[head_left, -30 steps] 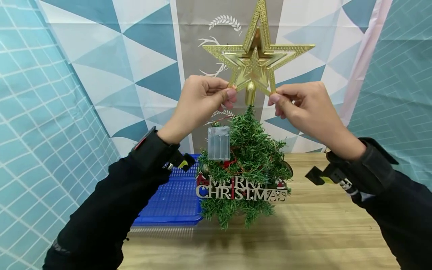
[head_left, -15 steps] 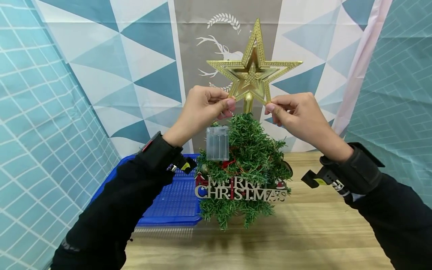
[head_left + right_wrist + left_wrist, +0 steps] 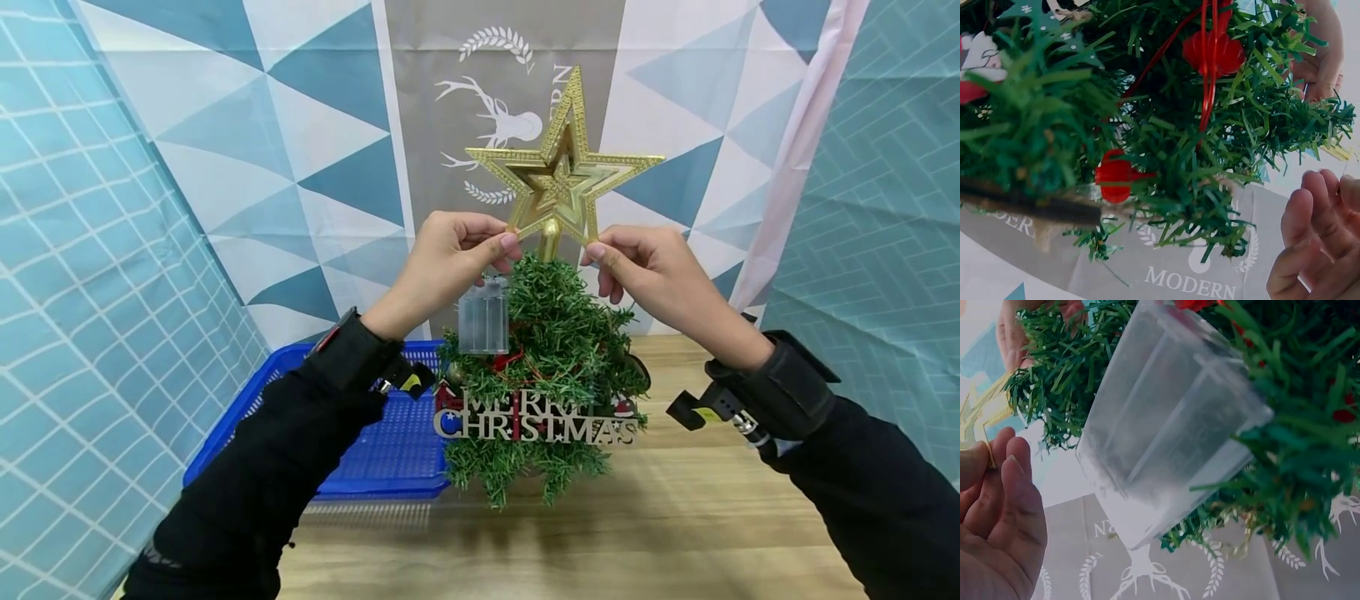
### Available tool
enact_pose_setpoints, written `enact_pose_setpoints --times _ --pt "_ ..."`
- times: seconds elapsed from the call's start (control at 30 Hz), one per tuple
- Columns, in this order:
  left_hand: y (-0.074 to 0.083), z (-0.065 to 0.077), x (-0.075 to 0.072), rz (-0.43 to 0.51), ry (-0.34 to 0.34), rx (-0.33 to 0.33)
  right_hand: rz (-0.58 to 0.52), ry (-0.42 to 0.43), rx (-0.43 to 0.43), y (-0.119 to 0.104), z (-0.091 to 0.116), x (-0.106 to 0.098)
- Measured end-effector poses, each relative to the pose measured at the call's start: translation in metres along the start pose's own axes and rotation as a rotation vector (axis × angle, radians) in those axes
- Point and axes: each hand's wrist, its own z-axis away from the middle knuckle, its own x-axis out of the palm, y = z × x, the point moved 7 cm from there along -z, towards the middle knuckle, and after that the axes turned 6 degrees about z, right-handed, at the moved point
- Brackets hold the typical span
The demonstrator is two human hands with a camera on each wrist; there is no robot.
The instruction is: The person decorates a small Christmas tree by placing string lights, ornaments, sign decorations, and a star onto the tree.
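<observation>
A gold star tree topper (image 3: pixel 558 183) stands upright over the small artificial Christmas tree (image 3: pixel 555 333). Its tubular base (image 3: pixel 550 242) meets the top sprigs of the tree. My left hand (image 3: pixel 457 258) pinches the star's lower left point between thumb and fingers. On the opposite side, my right hand (image 3: pixel 648 267) pinches the lower right point. A clear plastic battery box (image 3: pixel 483 317) hangs on the tree's left side, large in the left wrist view. Across the front runs a Merry Christmas sign (image 3: pixel 536 421). Red ornaments (image 3: pixel 1213 53) on red wire show among the branches in the right wrist view.
A blue plastic basket (image 3: pixel 382 487) sits behind the tree to the left, on the wooden table (image 3: pixel 712 517). Patterned cloth (image 3: pixel 322 150) hangs at the back, and tiled-print sheets (image 3: pixel 97 292) stand at both sides.
Both hands have lowered the gold star, and its base has come down onto the treetop, where the sprigs now surround its lower end. The tree, sign and basket stay put.
</observation>
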Motion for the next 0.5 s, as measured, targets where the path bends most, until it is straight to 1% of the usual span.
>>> enact_pose_setpoints --times 0.17,0.27,0.37,0.4,0.43,0.5 --pt "0.016 0.009 0.001 -0.029 -0.024 -0.033 -0.021 -0.041 0.056 -0.01 0.002 0.001" --pt "0.009 0.011 -0.003 -0.04 -0.039 -0.027 -0.009 -0.046 0.098 0.003 0.004 0.001" --pt "-0.005 0.016 -0.015 -0.091 -0.026 -0.033 0.008 -0.041 0.157 0.023 0.012 -0.002" --pt "-0.01 0.02 -0.021 -0.118 -0.019 -0.039 0.006 -0.033 0.18 0.031 0.017 -0.004" --pt "-0.011 0.027 -0.027 -0.142 -0.005 -0.051 -0.006 -0.023 0.203 0.036 0.023 -0.006" --pt "-0.014 0.045 -0.04 -0.19 0.026 -0.064 -0.038 0.001 0.237 0.044 0.038 -0.011"
